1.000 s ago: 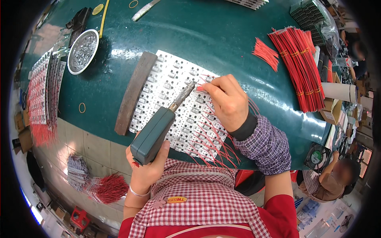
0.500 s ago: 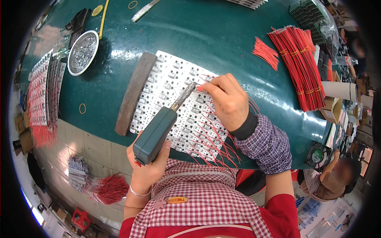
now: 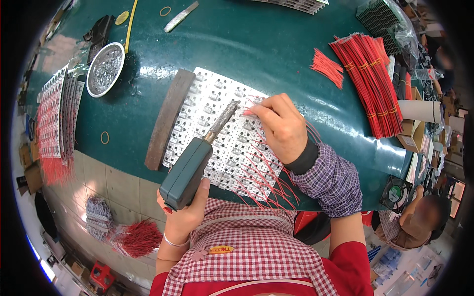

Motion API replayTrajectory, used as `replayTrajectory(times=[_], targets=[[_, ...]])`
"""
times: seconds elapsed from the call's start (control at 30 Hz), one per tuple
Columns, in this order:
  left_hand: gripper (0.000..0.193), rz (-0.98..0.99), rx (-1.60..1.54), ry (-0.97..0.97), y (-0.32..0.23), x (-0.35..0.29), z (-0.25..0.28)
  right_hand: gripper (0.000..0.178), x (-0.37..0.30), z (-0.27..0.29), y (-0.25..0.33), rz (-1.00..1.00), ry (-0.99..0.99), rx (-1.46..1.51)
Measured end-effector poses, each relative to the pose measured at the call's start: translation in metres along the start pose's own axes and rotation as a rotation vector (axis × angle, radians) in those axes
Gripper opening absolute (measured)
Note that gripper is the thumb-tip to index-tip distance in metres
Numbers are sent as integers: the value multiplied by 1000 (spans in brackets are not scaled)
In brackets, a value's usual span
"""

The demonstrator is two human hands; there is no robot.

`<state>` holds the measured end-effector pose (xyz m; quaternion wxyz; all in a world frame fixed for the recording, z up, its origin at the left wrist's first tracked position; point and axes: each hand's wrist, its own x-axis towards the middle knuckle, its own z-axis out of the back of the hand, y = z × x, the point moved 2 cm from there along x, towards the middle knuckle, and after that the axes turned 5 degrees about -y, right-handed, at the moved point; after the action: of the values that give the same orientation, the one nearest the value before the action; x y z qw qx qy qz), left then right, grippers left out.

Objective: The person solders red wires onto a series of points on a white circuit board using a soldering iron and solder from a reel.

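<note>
My left hand [image 3: 190, 212] is wrapped round the grip of a dark green soldering gun [image 3: 186, 170]. Its metal tip hovers over or on a white panel of small circuit boards [image 3: 207, 101], a little left of my right fingertips; contact cannot be made out. My right hand [image 3: 285, 129], in a checked sleeve cover, pinches short red wires [image 3: 248, 112] against the panel's upper right part. More thin red wires [image 3: 261, 167] stick out from the panel's right and near side. Along the panel's left edge lies a dark, slightly curved bar [image 3: 170, 118].
At left, a white bowl of metal bits [image 3: 105, 69] stands near upright wired panels [image 3: 59, 118]. Bundles of red wire [image 3: 370, 84] and a smaller pile [image 3: 327, 68] lie at right. A small black fan [image 3: 396, 193] sits at the table's right edge, near another person [image 3: 412, 222].
The soldering gun has drawn back slightly left, so its tip is farther from my right fingertips. My right hand still pinches wires, almost in the same place.
</note>
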<state>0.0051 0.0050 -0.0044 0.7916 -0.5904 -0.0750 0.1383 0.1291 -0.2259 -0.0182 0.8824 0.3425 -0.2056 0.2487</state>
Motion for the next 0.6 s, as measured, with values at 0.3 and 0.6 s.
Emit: replayTrajectory(times=[0.3, 0.6], targets=[[24, -111, 14, 28, -6, 5, 1, 28, -10, 4, 17, -22, -20, 3], [23, -139, 16, 44, -8, 6, 1, 27, -13, -5, 19, -75, 21, -94]])
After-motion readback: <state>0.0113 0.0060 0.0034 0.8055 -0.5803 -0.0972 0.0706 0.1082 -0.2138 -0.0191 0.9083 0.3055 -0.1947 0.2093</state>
